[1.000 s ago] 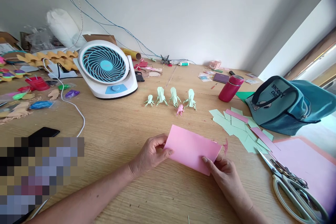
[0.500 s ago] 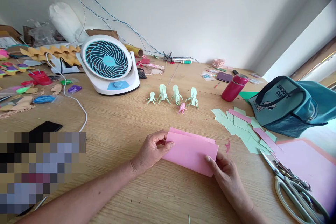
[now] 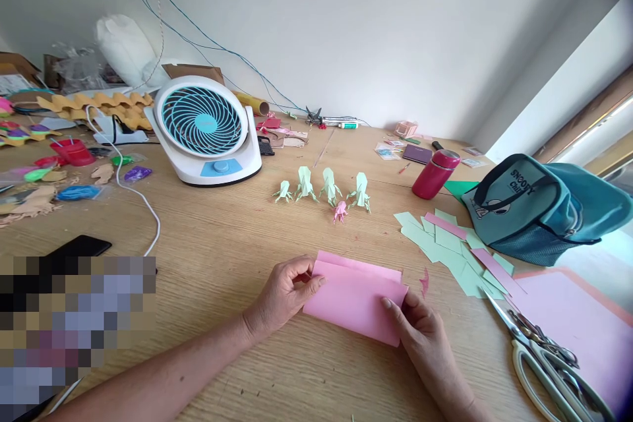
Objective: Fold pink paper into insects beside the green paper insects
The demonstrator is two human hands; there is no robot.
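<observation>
A folded sheet of pink paper (image 3: 353, 303) is held between both hands above the wooden table. My left hand (image 3: 289, 290) pinches its left edge, thumb on the front face and fingers behind. At the lower right edge my right hand (image 3: 420, 330) grips it the same way, thumb on the front. A back layer of the paper shows a little above the front layer. Beyond the hands stand several pale green folded-paper insects (image 3: 328, 186), and a smaller pink paper insect (image 3: 340, 211) sits in front of them.
Pale green and pink paper pieces (image 3: 452, 247) lie on the right, by large scissors (image 3: 531, 356) and a pink sheet (image 3: 578, 316). A teal bag (image 3: 544, 211) and a red bottle (image 3: 435, 173) stand behind. On the left are a fan (image 3: 205, 128) and a black phone (image 3: 79, 247).
The whole scene sits slightly lower in the view, as the camera has tilted. The gap between the paper's two layers at the top looks a little wider. Both hands keep their hold.
</observation>
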